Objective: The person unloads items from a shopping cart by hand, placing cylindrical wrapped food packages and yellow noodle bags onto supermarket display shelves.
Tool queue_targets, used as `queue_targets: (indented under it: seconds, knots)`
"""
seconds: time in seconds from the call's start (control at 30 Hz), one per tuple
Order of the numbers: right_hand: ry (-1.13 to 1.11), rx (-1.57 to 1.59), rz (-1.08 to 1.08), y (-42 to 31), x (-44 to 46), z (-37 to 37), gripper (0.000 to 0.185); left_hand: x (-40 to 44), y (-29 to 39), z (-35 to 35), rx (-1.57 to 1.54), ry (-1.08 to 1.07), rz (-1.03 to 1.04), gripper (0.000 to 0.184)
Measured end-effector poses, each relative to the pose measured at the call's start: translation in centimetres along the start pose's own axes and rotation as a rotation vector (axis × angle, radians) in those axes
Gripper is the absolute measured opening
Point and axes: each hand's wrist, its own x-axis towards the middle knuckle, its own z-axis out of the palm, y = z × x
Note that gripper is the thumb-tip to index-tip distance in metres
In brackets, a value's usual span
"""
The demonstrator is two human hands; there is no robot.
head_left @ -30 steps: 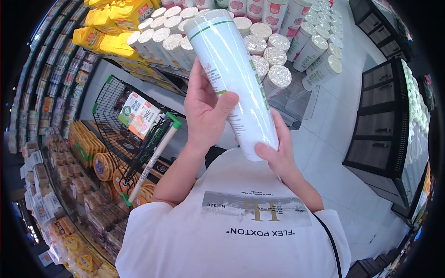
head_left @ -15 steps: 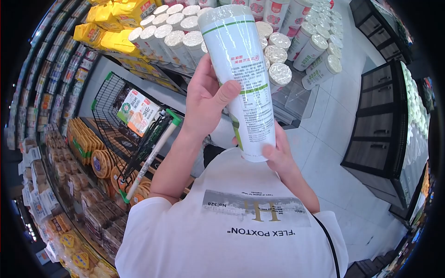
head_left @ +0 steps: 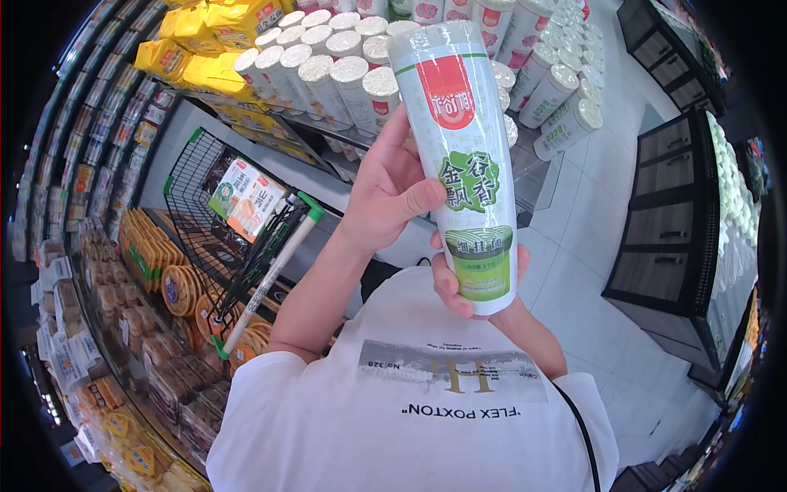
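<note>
Gripping the noodle package in mid-air, tilted lengthwise, away and slightly left! Clasping its middle from the left, fingers curled, with the left hand; cupping the nearer, lower end in the right hand, fingers bent around.

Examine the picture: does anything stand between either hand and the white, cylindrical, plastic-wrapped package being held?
Nothing visible does. The left hand grips the white, cylindrical, plastic-wrapped package directly at its middle, and the right hand touches it near its lower end.
</note>
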Motion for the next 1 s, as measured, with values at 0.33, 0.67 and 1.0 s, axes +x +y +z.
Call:
queue_targets:
  seconds: [0.33, 0.67, 1.0]
  knots:
    - [0.452, -0.700, -0.207, -0.1, -0.4, 1.9, 0.103, -1.0, -0.1, -1.2, 0.202, 0.133, 0.099, 0.098]
    - [0.902, -0.487, -0.621, -2.5, -5.0, -3.8, 0.058, 0.5, -4.2, 0.8, 0.572, 0.033, -0.084, 0.050]
    - [1.272, -0.800, -0.797, -8.0, -10.0, -11.9, 0.063, 8.9, -18.2, 3.4, 0.934, 0.072, -0.002, 0.074]
